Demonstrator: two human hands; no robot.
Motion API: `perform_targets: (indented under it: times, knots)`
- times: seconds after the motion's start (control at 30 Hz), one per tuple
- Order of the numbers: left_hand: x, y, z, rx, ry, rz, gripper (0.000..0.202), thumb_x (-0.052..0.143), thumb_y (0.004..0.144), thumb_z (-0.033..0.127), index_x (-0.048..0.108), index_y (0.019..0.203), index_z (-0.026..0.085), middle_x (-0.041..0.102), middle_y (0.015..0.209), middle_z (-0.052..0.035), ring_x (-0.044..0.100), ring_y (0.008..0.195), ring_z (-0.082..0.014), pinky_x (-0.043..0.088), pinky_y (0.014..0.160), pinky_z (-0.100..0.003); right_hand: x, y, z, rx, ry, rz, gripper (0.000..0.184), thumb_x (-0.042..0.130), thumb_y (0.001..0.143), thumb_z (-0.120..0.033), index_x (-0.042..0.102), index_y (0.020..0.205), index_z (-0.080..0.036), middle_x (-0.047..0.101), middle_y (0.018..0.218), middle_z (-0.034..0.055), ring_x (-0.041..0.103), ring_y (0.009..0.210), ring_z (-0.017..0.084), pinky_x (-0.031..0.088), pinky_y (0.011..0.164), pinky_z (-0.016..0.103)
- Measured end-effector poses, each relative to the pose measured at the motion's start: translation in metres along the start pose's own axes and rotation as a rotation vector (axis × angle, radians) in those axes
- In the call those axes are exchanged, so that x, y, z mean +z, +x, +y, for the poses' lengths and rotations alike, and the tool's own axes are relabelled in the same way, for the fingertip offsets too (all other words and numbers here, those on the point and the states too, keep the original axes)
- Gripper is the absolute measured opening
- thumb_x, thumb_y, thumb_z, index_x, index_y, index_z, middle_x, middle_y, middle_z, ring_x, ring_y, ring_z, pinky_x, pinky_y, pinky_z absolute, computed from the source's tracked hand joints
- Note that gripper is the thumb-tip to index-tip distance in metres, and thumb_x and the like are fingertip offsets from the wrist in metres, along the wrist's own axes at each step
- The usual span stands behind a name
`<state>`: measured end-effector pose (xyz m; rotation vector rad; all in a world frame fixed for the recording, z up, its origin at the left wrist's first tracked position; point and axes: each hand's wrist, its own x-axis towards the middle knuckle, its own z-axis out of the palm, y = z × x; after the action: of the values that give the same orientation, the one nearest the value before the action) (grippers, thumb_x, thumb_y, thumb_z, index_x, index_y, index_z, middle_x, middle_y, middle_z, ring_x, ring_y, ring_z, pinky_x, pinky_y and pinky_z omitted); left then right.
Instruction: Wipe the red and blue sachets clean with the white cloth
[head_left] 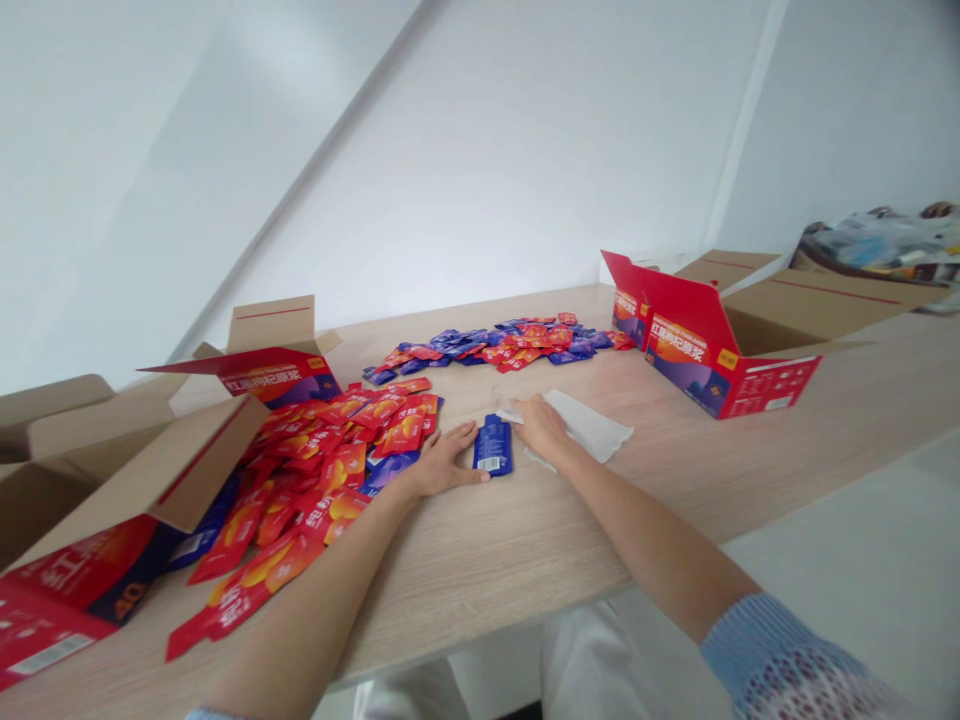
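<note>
A blue pouch lies flat on the wooden table between my two hands. My left hand rests on the table with its fingers spread, its fingertips touching the pouch's left edge. My right hand sits just right of the pouch, its fingers curled onto the near end of a white cloth. A pile of red and blue pouches spreads out to the left of my left hand.
A second heap of red and blue pouches lies farther back. Open red cartons stand at the right, the back left and the near left. Brown cardboard boxes stand behind the right carton.
</note>
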<state>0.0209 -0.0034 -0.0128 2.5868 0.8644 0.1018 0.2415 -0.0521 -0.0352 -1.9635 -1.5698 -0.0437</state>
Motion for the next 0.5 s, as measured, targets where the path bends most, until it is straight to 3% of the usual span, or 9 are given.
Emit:
perform_targets:
  times: [0.07, 0.2, 0.37, 0.43, 0.5]
  knots:
    - [0.0, -0.001, 0.0, 0.005, 0.003, -0.01, 0.098, 0.059, 0.071, 0.072, 0.024, 0.149, 0.025, 0.016, 0.156, -0.0076, 0.012, 0.143, -0.0267, -0.002, 0.113, -0.052, -0.002, 0.001, 0.004, 0.119, 0.062, 0.091, 0.039, 0.069, 0.075, -0.023, 0.063, 0.113, -0.019, 0.066, 0.102, 0.0128, 0.064, 0.09, 0.024, 0.047, 0.076, 0.031]
    - [-0.001, -0.001, 0.0, 0.002, 0.019, -0.021, 0.095, 0.058, 0.072, 0.071, 0.023, 0.149, 0.027, 0.014, 0.156, -0.007, 0.011, 0.144, -0.0265, -0.002, 0.113, -0.053, -0.014, 0.005, 0.01, 0.266, 0.356, 0.24, 0.033, 0.069, 0.076, -0.031, 0.059, 0.102, -0.015, 0.066, 0.095, 0.0106, 0.063, 0.092, 0.023, 0.047, 0.079, 0.033]
    - [0.0, -0.001, -0.002, 0.01, 0.024, -0.017, 0.097, 0.056, 0.072, 0.073, 0.022, 0.149, 0.028, 0.013, 0.157, -0.0062, 0.01, 0.144, -0.0263, -0.002, 0.113, -0.052, -0.028, 0.002, -0.001, 0.158, 0.687, 0.412, 0.039, 0.063, 0.078, -0.041, 0.054, 0.107, -0.016, 0.064, 0.089, 0.0072, 0.062, 0.078, 0.02, 0.047, 0.069, 0.031]
    - [0.002, -0.001, -0.004, 0.014, 0.016, -0.01, 0.096, 0.057, 0.071, 0.073, 0.023, 0.149, 0.028, 0.014, 0.157, -0.0063, 0.011, 0.144, -0.0265, -0.002, 0.113, -0.051, -0.025, -0.005, -0.011, 0.09, 0.705, 0.409, 0.044, 0.062, 0.078, -0.044, 0.052, 0.111, -0.017, 0.062, 0.085, 0.0049, 0.06, 0.074, 0.019, 0.047, 0.067, 0.031]
    - [0.003, -0.001, -0.005, 0.019, 0.007, 0.0, 0.096, 0.058, 0.071, 0.072, 0.024, 0.149, 0.028, 0.016, 0.156, -0.0073, 0.012, 0.143, -0.0276, -0.003, 0.113, -0.052, -0.017, -0.015, -0.022, 0.033, 0.662, 0.325, 0.049, 0.066, 0.075, -0.045, 0.052, 0.112, -0.017, 0.061, 0.083, 0.0033, 0.059, 0.074, 0.019, 0.047, 0.069, 0.031]
